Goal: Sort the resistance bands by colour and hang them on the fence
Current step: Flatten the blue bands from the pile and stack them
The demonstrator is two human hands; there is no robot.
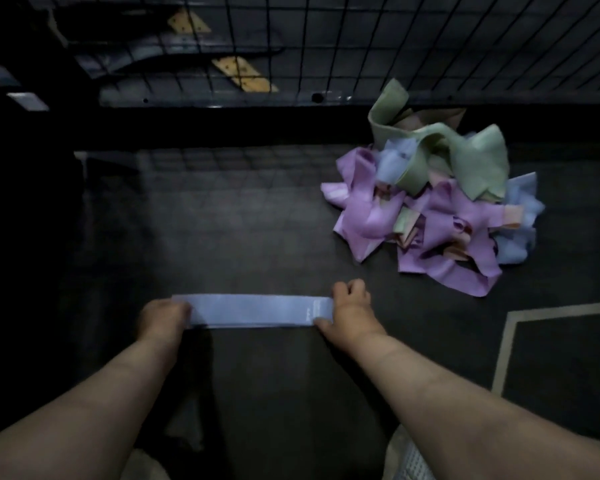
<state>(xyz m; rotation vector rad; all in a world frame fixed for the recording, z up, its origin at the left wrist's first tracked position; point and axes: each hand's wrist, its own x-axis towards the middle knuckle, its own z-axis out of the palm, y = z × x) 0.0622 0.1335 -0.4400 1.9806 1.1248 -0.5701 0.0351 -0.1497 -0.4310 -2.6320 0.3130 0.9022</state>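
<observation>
Head view: a light blue flat resistance band (253, 310) is held taut and level between two bare hands, low in the middle of the picture, over a dark floor (257, 220). Its left end is gripped by the left hand (165, 315), whose fingers are curled over the band. Its right end is pinched by the right hand (350, 313), with the thumb laid along the near edge and the fingers (349, 287) curled over the far edge. Small white print is seen near the right end, too blurred to be read. Whether the band lies on the floor or is lifted clear of it cannot be told for certain in the dim light — the shadow beneath it suggests it may be raised.

Well apart from the hands, up and to the right, a loose heap of resistance bands (437, 202) is piled on the floor — purple, green, pale blue and a few peach strips tangled together, the green ones uppermost. A black wire-mesh fence (395, 46) is stretched across the top of the picture, just behind the heap. Two yellowish flat plates (245, 74) are seen through the mesh at the upper left, and a tan line (506, 344) is marked on the floor at the right.
</observation>
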